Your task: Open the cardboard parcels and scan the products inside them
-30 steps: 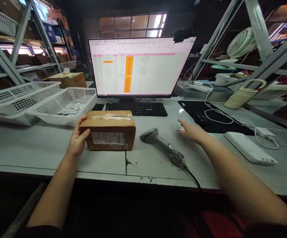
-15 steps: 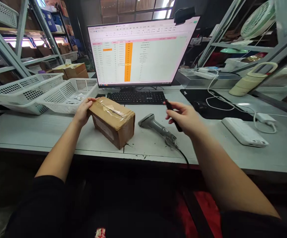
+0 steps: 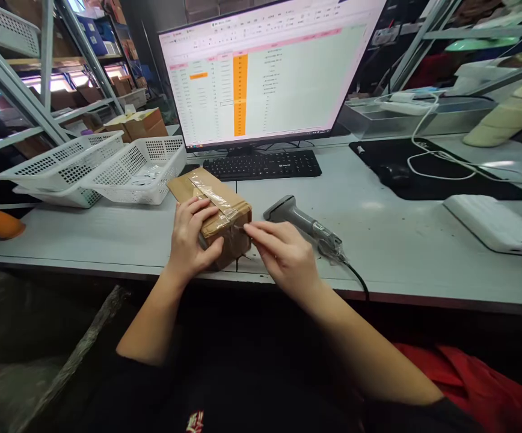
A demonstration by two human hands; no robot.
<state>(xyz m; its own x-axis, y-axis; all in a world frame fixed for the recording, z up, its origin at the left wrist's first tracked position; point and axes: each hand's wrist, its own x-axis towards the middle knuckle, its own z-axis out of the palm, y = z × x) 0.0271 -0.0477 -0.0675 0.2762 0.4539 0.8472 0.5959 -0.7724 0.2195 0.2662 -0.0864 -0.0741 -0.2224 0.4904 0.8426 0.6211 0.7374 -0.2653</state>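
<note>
Near the front edge of the worktop (image 3: 396, 252), taped cardboard box (image 3: 229, 210). Left hand (image 3: 191, 240) half-curled around it, grip on top and side; right hand (image 3: 285, 255) bunched at its end, cannot tell what it holds. Barcode scanner (image 3: 303, 222) alongside; keyboard (image 3: 261, 165) behind.

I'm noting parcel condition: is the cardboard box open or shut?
The cardboard box is shut: its top lies flat, with clear tape along the seam.

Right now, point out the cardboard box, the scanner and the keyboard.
Cardboard box (image 3: 224, 203): head view, on its taped top.
Scanner (image 3: 305, 222): head view, on its handle.
Keyboard (image 3: 263, 165): head view, on its keys.
</note>
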